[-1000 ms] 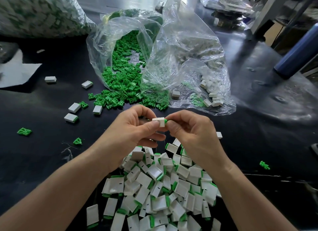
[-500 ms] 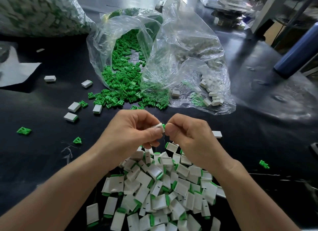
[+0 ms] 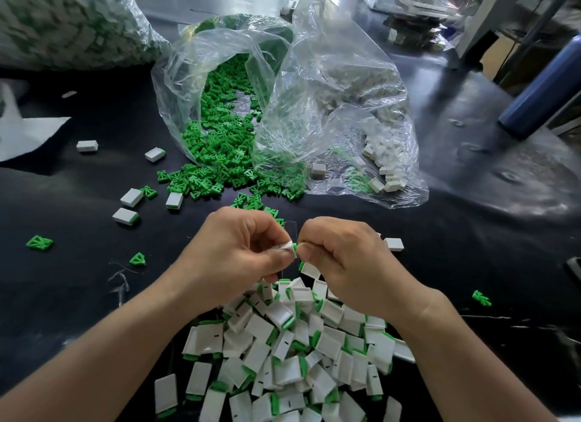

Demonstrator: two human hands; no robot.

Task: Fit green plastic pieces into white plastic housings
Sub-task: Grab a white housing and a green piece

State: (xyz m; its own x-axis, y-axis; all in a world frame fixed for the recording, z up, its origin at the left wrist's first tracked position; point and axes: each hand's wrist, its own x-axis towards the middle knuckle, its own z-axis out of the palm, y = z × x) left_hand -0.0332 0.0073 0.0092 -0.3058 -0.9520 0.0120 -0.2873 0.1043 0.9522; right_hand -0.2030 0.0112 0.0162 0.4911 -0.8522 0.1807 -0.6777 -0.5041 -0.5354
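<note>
Left hand [image 3: 239,258] pinches a white housing [image 3: 285,246] between thumb and fingers; right hand [image 3: 339,255] pinches a green insert [image 3: 295,247] at its open end, both held above the pile of assembled pieces [image 3: 292,352]. Insert looks partly seated, only a green sliver showing. To finish well: push straight along the housing axis, keep the housing square, no twisting. Loose green pieces [image 3: 220,157] spill from the clear bag [image 3: 201,75] beyond.
</note>
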